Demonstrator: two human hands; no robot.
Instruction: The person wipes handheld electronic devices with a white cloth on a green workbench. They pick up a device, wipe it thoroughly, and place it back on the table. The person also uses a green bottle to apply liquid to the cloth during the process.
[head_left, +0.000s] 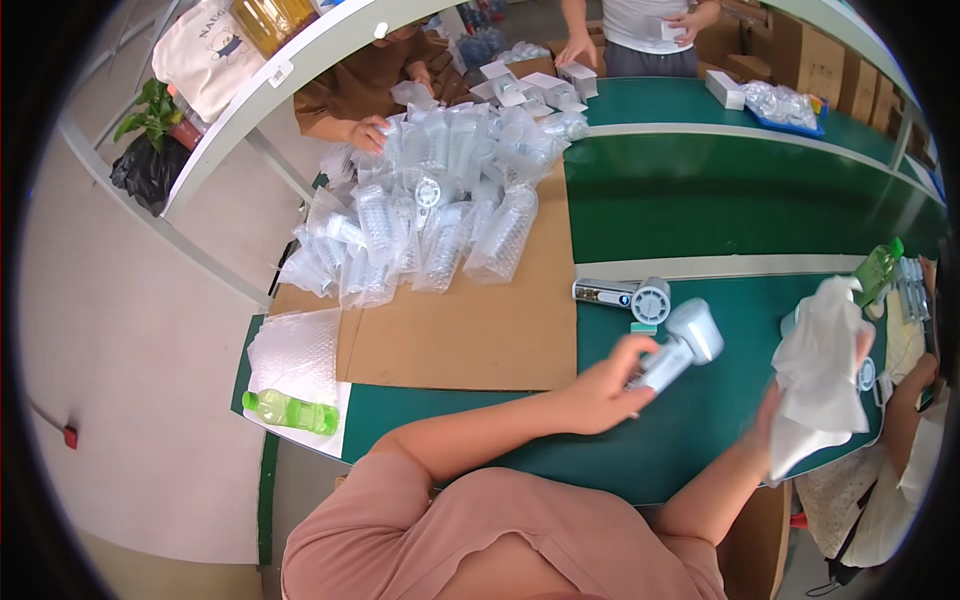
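My left hand (603, 388) is closed around the handle of a pale blue-grey handheld fan (692, 335), its head tilted up to the right and slightly blurred. In my right hand (768, 415) is a crumpled white cloth (822, 365), which hangs down and covers most of the fingers. Just beyond the held fan, a second handheld fan (650, 300) lies on the green table (560, 450) with its round grille facing up. A small teal-and-white piece (643, 328) rests beside that grille.
Bubble-wrapped fans (430, 215) are heaped on a cardboard sheet (470, 345). Flat bubble bags (295, 350) and a green bottle (290, 412) lie at left. Another person's arm (905, 410) reaches in at right, near a second green bottle (878, 270). Two people work across the table.
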